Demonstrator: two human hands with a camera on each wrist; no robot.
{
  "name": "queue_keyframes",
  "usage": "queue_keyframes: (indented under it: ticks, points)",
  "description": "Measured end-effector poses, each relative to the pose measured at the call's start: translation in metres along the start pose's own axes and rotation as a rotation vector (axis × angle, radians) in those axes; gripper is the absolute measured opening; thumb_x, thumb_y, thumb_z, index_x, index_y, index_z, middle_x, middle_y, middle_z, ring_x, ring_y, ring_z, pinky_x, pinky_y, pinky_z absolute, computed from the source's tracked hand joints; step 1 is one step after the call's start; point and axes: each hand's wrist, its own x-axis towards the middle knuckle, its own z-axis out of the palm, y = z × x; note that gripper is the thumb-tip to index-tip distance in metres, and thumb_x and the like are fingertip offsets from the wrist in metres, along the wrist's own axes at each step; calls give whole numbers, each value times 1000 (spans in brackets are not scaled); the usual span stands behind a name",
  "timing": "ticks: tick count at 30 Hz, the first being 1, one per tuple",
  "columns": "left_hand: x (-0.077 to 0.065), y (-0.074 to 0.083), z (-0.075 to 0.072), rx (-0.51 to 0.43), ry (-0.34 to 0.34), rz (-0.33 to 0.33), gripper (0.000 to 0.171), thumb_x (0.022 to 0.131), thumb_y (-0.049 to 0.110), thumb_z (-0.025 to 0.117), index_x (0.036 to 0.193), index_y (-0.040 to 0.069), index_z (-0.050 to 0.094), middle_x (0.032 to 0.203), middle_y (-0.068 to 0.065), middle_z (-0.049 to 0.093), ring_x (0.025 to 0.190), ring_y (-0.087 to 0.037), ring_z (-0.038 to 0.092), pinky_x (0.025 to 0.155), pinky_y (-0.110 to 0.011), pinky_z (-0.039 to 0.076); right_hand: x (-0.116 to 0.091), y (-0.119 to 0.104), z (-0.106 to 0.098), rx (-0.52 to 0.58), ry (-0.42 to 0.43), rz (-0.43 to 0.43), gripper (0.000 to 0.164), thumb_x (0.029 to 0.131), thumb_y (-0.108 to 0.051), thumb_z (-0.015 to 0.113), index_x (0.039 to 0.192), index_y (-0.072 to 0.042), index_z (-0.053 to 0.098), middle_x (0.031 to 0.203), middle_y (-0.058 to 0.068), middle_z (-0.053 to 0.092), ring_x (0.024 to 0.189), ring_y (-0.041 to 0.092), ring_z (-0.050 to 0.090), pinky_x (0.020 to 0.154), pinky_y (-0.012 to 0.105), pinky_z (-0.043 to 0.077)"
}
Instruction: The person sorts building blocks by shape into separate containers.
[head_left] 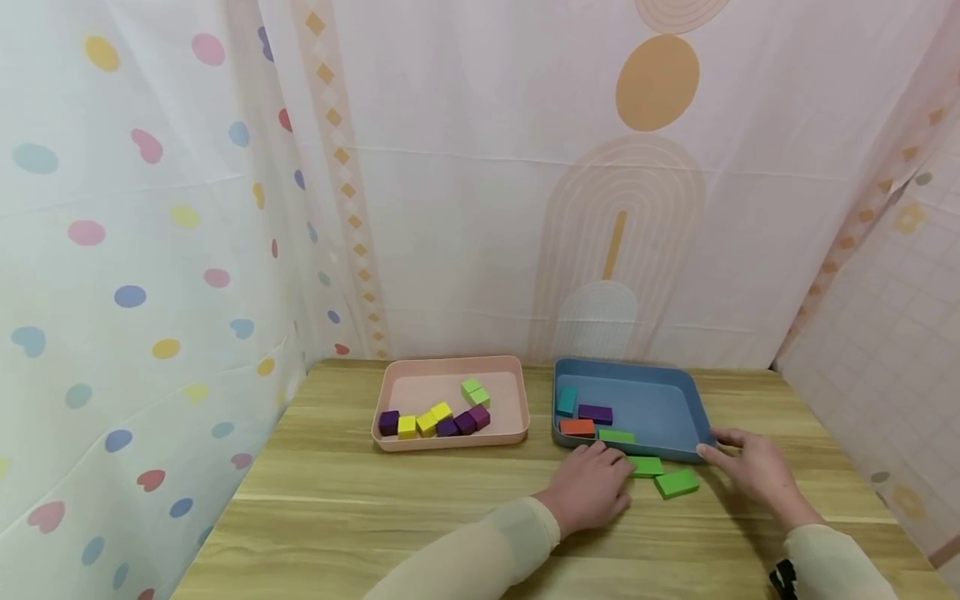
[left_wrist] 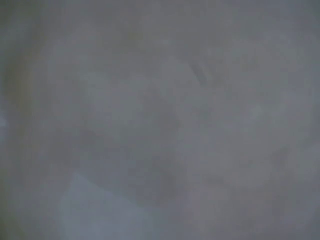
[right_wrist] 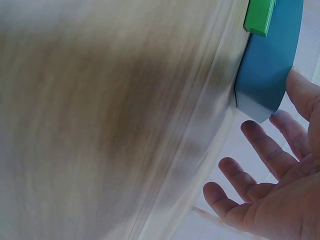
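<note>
A blue tray stands at the right back of the table. Inside it lie a teal block, a purple block, an orange block and a green block. Two more green blocks lie on the table before it. At the tray's front edge, my left hand is bent downward beside the nearer-left green block; its fingertips are hidden. My right hand pinches the tray's right front corner between thumb and forefinger, other fingers spread in the right wrist view.
A pink tray to the left holds several yellow, purple and light green cubes. Patterned curtains hang behind and beside the wooden table. The left wrist view shows only blurred, pale grey.
</note>
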Motion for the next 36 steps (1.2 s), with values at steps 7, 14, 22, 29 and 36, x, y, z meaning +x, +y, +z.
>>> queue_keyframes:
  ticks: [7,14,22,29,36]
  points:
    - [10,4,6,-12,-15,-42,40,97,49,58,132,31,59,130,11,59,114,-9,52,94,-29,45,-1,-4,0,11,4,-10,70,95,-48,63,135,10,54,133,30,55,115,52,54,86,58,48]
    - [17,9,10,33,3,-111,32,99,46,55,125,31,64,123,11,62,113,-10,55,94,-30,47,0,-4,1,14,26,-28,68,95,-46,64,133,10,55,132,31,56,113,51,56,85,58,49]
    - [24,18,12,54,43,-186,24,97,45,61,117,35,67,112,14,67,104,-9,59,85,-29,50,-1,-3,0,20,14,-25,69,96,-46,64,134,11,54,132,31,55,113,52,56,85,58,49]
    - [28,19,13,46,48,-207,20,93,43,68,112,37,69,106,14,68,98,-10,61,81,-31,51,-2,0,1,10,8,-24,70,95,-48,63,134,10,55,133,30,55,113,51,56,85,58,49]
    - [28,19,12,43,41,-204,22,93,44,68,113,38,70,105,15,68,98,-9,61,79,-30,52,-2,0,0,11,11,-26,69,95,-47,63,133,10,55,131,31,56,112,51,57,84,57,50]
